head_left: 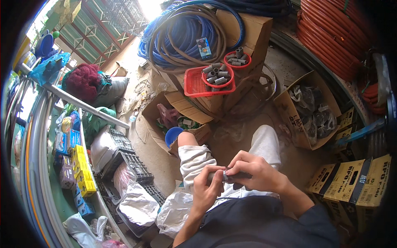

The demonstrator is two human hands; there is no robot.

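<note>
Over the lap, the short grey plastic pipe piece (225, 177) lay roughly crosswise between both hands. The left hand (205, 190) had its grip clamped on the left end, while the right hand (258, 170) pinched the right end from above.

Grey pipe pieces (219, 75) in red basket (194, 84), blue hose coil (182, 33), orange hose coil (331, 33), yellow-black cartons (355, 180).
</note>
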